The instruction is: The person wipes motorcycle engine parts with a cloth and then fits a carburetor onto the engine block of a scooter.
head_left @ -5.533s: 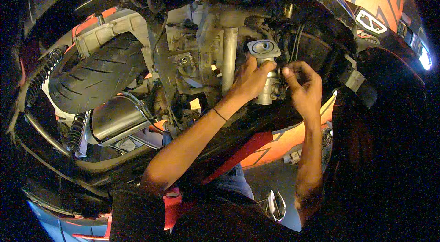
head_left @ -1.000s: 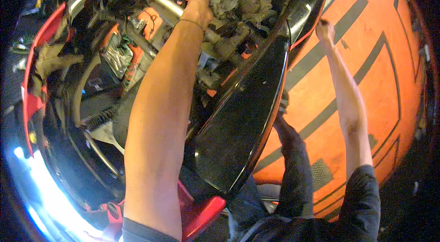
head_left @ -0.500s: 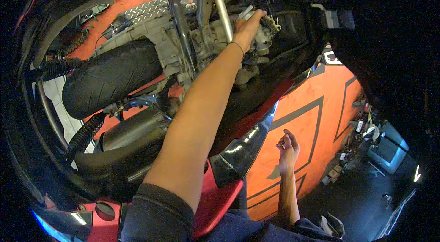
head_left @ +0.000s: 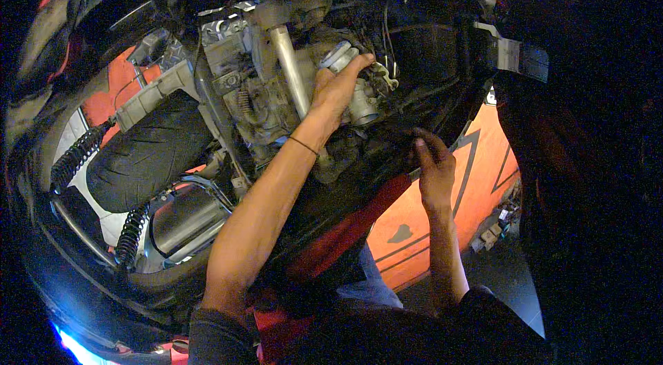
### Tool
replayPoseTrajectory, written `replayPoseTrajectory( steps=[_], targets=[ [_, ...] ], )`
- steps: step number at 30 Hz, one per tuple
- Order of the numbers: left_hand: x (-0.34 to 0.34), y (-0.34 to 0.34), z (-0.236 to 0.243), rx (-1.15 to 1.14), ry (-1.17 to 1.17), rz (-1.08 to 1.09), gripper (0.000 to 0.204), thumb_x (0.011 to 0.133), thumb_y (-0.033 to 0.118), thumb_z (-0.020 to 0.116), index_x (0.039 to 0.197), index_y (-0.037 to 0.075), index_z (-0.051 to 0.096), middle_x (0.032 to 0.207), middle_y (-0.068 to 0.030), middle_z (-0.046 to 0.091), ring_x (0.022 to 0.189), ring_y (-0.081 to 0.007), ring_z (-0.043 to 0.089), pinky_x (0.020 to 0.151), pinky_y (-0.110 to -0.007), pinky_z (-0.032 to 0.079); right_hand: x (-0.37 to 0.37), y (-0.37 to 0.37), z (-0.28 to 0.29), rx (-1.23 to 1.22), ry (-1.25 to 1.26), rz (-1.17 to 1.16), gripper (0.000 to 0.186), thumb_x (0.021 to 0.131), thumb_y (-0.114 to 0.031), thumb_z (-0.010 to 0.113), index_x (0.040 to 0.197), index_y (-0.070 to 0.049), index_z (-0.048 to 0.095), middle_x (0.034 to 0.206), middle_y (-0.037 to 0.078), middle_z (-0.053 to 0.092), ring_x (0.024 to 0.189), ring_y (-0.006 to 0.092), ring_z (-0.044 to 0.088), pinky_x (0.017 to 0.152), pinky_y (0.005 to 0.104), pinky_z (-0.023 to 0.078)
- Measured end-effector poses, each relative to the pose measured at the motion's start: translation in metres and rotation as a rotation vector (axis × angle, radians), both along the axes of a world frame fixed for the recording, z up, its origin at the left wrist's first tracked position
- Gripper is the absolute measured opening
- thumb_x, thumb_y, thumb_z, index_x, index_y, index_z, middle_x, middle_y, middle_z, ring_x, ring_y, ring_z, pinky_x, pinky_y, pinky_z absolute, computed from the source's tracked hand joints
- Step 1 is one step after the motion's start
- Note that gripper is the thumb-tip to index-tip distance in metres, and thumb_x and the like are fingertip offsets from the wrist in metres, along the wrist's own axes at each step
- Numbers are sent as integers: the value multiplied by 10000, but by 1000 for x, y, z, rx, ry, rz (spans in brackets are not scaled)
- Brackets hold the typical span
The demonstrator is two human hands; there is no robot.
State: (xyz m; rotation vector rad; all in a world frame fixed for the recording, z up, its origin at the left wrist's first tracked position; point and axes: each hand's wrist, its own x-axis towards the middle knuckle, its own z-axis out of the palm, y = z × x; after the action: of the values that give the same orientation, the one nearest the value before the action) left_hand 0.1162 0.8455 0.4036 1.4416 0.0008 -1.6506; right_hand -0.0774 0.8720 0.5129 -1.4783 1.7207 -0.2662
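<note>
My left hand (head_left: 336, 92) reaches into the scooter's open body and is wrapped round a carburetor (head_left: 364, 108), a grey metal part with a round opening. A silver round piece (head_left: 338, 55) shows beside the thumb and fingers. The palm side of the grip is hidden. Against the dark inner edge of the red and black bodywork, my right hand (head_left: 436, 171) is raised with fingers loosely bent and apart; nothing shows in it. A bright metal tube (head_left: 290, 71) runs beside my left wrist, above the grimy engine (head_left: 242, 89).
The rear tyre (head_left: 148, 151) lies to the left between two black coil springs (head_left: 131, 237). Near it is a silver-black exhaust muffler (head_left: 190, 220). A metal bracket (head_left: 518, 58) sticks out at the right of the body. Orange flooring (head_left: 407, 220) with dark lines shows beyond.
The view has shifted, so the scooter appears lower and further left. My right hand has risen from over the orange floor to the bodywork edge. My left hand keeps its grip on the carburetor.
</note>
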Motion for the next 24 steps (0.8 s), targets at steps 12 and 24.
replayPoseTrajectory(
  steps=[12,24],
  targets=[
    [1,1,15,73,-52,54,417,736,281,724,1013,-11,615,955,-81,632,852,-148,570,782,-285,453,37,-81,-28,169,-67,-120,247,891,-202,598,1049,-15,629,957,80,663,867,117,589,794,274,469],
    [-2,3,33,113,157,154,483,730,169,754,1121,10,520,996,-70,594,901,-151,575,809,-296,478,57,-132,-18,245,-38,-272,245,954,-258,493,1035,-29,530,960,123,655,812,170,631,693,302,515]
  ],
)
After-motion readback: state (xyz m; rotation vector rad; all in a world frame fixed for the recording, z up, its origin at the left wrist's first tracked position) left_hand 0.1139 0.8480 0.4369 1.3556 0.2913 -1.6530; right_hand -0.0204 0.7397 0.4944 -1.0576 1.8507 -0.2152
